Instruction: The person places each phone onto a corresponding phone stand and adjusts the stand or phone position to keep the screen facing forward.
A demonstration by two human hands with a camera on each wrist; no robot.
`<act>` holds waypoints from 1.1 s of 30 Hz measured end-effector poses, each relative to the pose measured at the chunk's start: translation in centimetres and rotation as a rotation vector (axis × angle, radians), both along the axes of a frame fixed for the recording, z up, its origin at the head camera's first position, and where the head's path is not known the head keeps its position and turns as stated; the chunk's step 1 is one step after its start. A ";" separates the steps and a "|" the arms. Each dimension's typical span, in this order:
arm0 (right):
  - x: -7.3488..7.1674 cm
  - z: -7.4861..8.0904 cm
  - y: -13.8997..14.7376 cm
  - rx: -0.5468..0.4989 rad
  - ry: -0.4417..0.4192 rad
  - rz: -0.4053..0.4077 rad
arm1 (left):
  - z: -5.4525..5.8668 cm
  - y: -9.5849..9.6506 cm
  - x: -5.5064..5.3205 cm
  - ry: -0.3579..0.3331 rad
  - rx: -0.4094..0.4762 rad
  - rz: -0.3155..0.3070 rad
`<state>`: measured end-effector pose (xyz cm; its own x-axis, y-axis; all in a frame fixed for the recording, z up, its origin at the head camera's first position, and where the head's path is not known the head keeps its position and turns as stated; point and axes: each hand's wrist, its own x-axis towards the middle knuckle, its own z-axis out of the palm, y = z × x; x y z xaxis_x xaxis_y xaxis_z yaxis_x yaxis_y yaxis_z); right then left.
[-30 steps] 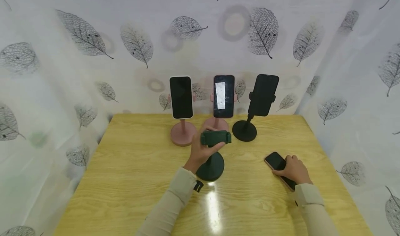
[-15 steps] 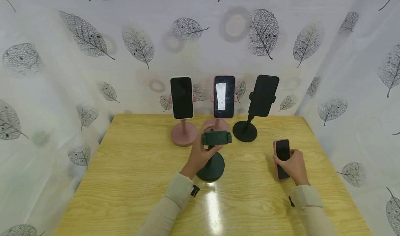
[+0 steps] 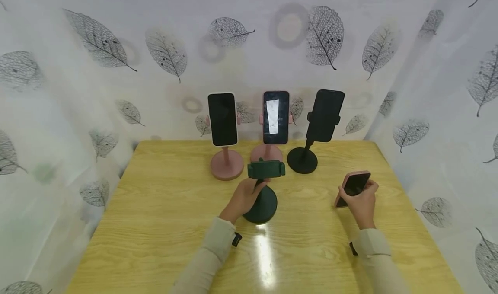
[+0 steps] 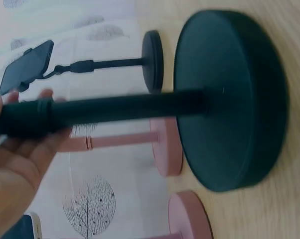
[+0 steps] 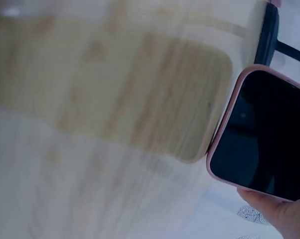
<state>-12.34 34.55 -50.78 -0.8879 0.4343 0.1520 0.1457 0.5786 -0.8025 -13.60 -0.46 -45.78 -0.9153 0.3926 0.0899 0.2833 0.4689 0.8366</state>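
A dark green phone stand [image 3: 266, 169] rises from a round base near the middle of the table, its holder bare. My left hand [image 3: 243, 199] grips its post just below the holder; the left wrist view shows fingers [image 4: 35, 159] wrapped around the upper post [image 4: 110, 109]. At the right, my right hand [image 3: 362, 204] holds a phone [image 3: 355, 184] with a pink edge by its sides, tilted up with its dark screen facing me. In the right wrist view the phone [image 5: 269, 134] has its lower edge at the table, and whether they touch I cannot tell.
Behind the green stand are a pink stand with a white-edged phone [image 3: 223, 119], another pink stand with a phone [image 3: 276, 117] reflecting light, and a black stand with a dark phone [image 3: 326, 116]. A leaf-patterned curtain [image 3: 249, 65] borders the wooden table [image 3: 163, 225].
My right hand has raised the phone from lying flat and diagonal to tilted up, shifting slightly away from me. My left hand has slid from around the holder down to the post.
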 end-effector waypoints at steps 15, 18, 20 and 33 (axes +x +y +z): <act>-0.6 0.2 0.2 0.080 -0.066 0.179 | 0.0 -0.4 -0.3 0.088 -0.071 -0.010; -0.9 0.9 0.6 0.154 -0.143 0.271 | 0.0 -0.4 -0.3 0.088 -0.072 -0.014; -1.3 1.4 0.9 0.192 -0.221 0.353 | 0.0 -0.4 -0.3 0.075 -0.068 -0.010; -4.0 0.4 1.8 0.613 -0.419 0.854 | -0.3 -0.3 -0.4 0.065 -0.041 -0.014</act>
